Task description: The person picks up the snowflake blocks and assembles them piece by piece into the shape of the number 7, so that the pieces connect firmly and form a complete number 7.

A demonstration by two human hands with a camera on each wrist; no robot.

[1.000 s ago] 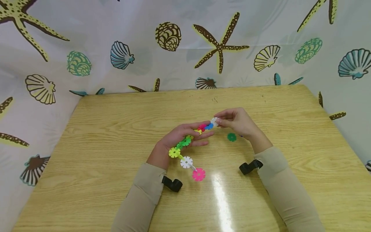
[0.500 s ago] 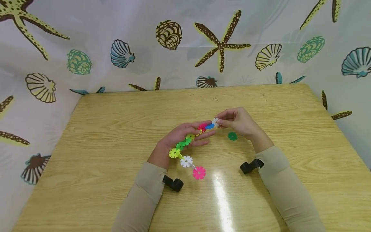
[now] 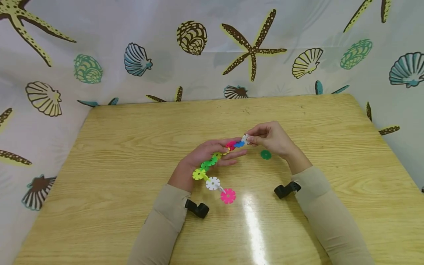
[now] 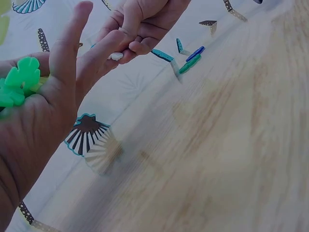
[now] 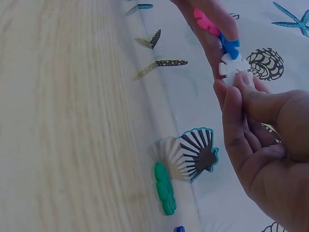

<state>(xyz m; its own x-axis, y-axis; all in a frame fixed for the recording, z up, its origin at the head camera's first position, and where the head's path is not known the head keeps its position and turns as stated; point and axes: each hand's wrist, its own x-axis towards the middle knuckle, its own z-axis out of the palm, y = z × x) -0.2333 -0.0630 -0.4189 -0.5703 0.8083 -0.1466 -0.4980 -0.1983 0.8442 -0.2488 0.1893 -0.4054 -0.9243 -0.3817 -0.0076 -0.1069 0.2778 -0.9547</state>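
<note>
A chain of notched plastic discs, ending in a pink disc [image 3: 228, 196], drapes across my left hand [image 3: 205, 151]. Its thumb presses the chain against the fingers near a yellow disc and a pinkish-red disc [image 3: 231, 145]; the other fingers stretch out below. Green discs [image 4: 24, 75] of the chain lie along the palm side in the left wrist view. My right hand [image 3: 274, 140] pinches a white disc [image 5: 230, 67] between thumb and fingertips, right at the blue disc [image 5: 231, 47] at the chain's upper end. A white disc [image 3: 213, 183] and a yellow disc [image 3: 199, 174] hang nearer the pink end.
On the wooden table [image 3: 132, 147], a loose green disc [image 3: 266, 154] lies below my right hand. Beside it is a blue disc [image 4: 195, 53], hidden in the head view. A shell-patterned cloth [image 3: 159, 33] closes off the back and sides.
Both hands keep almost the same pose and hold. The chain's hanging pink end has risen slightly in the head view, which itself shifts a little.
</note>
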